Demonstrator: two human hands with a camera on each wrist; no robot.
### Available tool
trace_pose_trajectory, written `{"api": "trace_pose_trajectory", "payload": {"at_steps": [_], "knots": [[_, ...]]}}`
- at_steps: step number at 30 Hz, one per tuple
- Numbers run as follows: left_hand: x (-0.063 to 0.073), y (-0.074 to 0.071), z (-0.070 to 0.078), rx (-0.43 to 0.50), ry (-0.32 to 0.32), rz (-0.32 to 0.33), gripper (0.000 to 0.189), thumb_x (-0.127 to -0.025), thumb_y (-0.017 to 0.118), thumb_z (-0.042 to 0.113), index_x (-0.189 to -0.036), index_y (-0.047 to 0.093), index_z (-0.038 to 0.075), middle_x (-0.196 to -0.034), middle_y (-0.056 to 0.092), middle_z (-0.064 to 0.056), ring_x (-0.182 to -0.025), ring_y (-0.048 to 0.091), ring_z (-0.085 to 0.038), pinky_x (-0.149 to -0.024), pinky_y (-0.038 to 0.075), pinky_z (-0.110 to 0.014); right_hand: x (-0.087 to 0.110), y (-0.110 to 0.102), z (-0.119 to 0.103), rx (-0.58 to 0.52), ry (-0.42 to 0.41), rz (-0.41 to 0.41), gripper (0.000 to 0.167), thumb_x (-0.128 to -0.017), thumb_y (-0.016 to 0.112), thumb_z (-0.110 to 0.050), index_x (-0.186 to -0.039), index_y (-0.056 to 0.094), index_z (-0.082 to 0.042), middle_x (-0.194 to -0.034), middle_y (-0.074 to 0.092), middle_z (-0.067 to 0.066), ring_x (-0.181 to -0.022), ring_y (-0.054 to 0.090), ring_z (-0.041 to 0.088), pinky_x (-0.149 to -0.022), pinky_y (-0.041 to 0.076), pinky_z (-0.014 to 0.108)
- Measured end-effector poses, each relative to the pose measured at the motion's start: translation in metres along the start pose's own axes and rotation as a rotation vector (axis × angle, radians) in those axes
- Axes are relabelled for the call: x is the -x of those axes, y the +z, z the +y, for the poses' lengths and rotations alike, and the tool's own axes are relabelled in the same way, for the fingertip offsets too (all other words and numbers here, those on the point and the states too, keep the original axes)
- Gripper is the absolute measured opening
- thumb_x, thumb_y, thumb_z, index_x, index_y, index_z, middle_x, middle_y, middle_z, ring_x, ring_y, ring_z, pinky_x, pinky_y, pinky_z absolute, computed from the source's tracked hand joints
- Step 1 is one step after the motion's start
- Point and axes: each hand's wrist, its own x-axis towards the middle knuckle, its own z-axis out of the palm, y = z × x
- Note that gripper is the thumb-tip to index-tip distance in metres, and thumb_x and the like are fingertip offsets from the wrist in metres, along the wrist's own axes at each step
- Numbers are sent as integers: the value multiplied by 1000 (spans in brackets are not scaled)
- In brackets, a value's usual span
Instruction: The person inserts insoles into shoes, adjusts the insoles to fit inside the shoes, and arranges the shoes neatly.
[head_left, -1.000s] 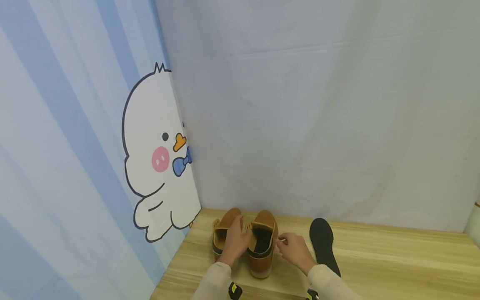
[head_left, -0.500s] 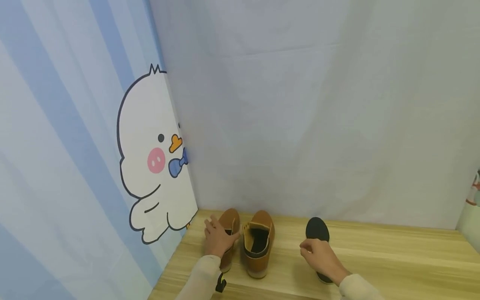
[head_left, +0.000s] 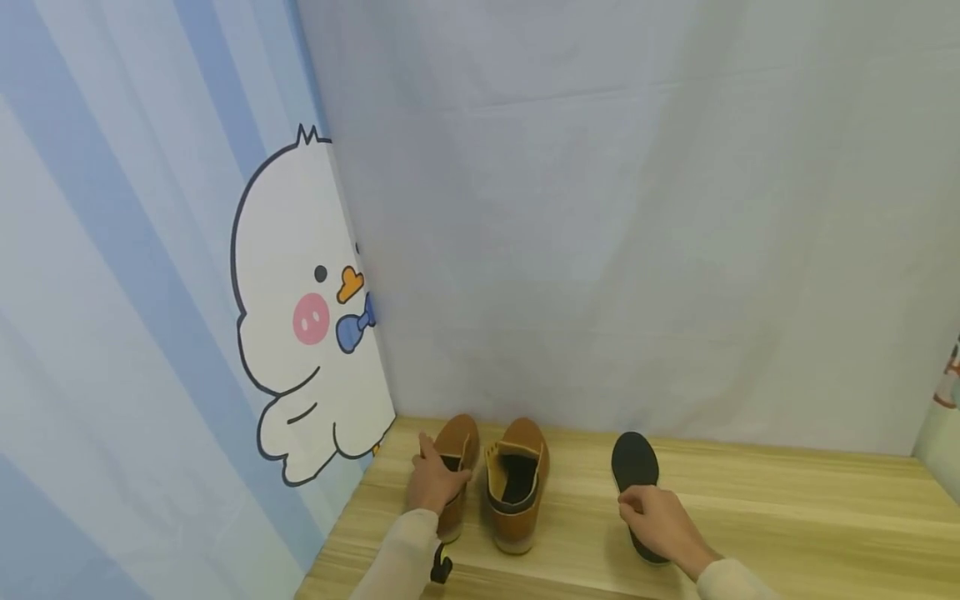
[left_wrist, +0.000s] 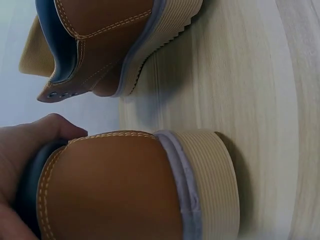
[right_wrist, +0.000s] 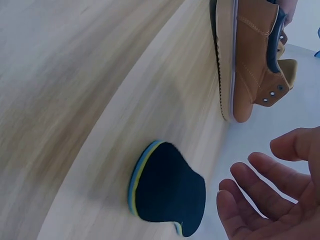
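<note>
Two brown lace-up shoes without laces stand side by side at the left of the board. My left hand (head_left: 432,483) rests over the opening of the left shoe (head_left: 459,435), thumb to the right and fingers spread to the left. The left wrist view shows the thumb right at the stitched collar of this shoe (left_wrist: 110,185). The right shoe (head_left: 513,529) stands apart beside it, its flap folded outward. Over a black insole (head_left: 634,457), my right hand (head_left: 660,521) hovers with relaxed fingers. The right wrist view shows these fingers (right_wrist: 267,192) holding nothing, beside the insole (right_wrist: 170,185) with blue and yellow edging.
The shoes and insole stand on a light wood-grain board (head_left: 787,517). A pale grey cloth (head_left: 600,250) hangs behind it. At the left, a blue striped curtain with a white cartoon duck (head_left: 300,225) borders the board.
My left hand has gone from between the shoes to the left shoe. My right hand has left the right shoe's side and moved right, over the insole.
</note>
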Motion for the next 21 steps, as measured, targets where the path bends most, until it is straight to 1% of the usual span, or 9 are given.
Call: {"api": "trace_pose_trajectory", "payload": {"at_steps": [3, 5, 9, 11, 13, 16, 21], "knots": [[-1, -1, -5, 18, 2, 13, 108, -80, 86, 31, -159, 17, 2, -132, 50, -37, -103, 60, -54, -83, 50, -63, 0, 0, 6, 30, 6, -9, 16, -94, 67, -6, -107, 74, 2, -104, 74, 11, -95, 70, 32, -82, 57, 47], [0, -4, -8, 18, 2, 30, 105, -79, 86, 30, -157, 22, 2, -129, 53, -36, -101, 61, -53, -82, 51, -63, 0, 0, 10, 62, -2, -26, 17, -93, 69, -6, -108, 74, 2, -106, 73, 12, -101, 68, 35, -86, 55, 51], [1, -14, -12, -2, 12, 58, 100, -79, 86, 31, -155, 28, 4, -127, 55, -33, -98, 63, -51, -80, 52, -61, 0, 0, 21, 147, -37, -49, 21, -90, 74, -7, -108, 74, 2, -111, 71, 17, -109, 63, 44, -93, 50, 58], [0, -22, -11, -19, 26, 73, 98, -79, 85, 32, -154, 29, 4, -127, 55, -32, -97, 63, -50, -78, 52, -60, 1, 0, 27, 197, -60, -60, 23, -88, 77, -10, -109, 74, 0, -112, 70, 19, -110, 61, 47, -94, 49, 60], [0, -31, -7, -25, 49, 86, 95, -80, 84, 32, -153, 31, 5, -128, 55, -31, -96, 63, -49, -78, 52, -60, 2, 0, 32, 237, -65, -67, 27, -87, 79, -15, -110, 75, -3, -114, 69, 20, -110, 60, 48, -93, 49, 61], [1, -46, 3, -27, 77, 123, 94, -79, 83, 33, -153, 32, 8, -128, 56, -29, -96, 64, -48, -75, 52, -61, 4, -1, 37, 284, -71, -85, 34, -86, 82, -23, -114, 74, -6, -118, 67, 20, -112, 58, 48, -92, 49, 62], [9, -71, 28, -19, 141, 189, 98, -77, 84, 34, -156, 30, 14, -127, 60, -24, -99, 65, -42, -73, 53, -59, 9, 1, 46, 318, -92, -97, 42, -83, 84, -32, -117, 75, -9, -125, 64, 21, -115, 56, 47, -94, 47, 62]]}}
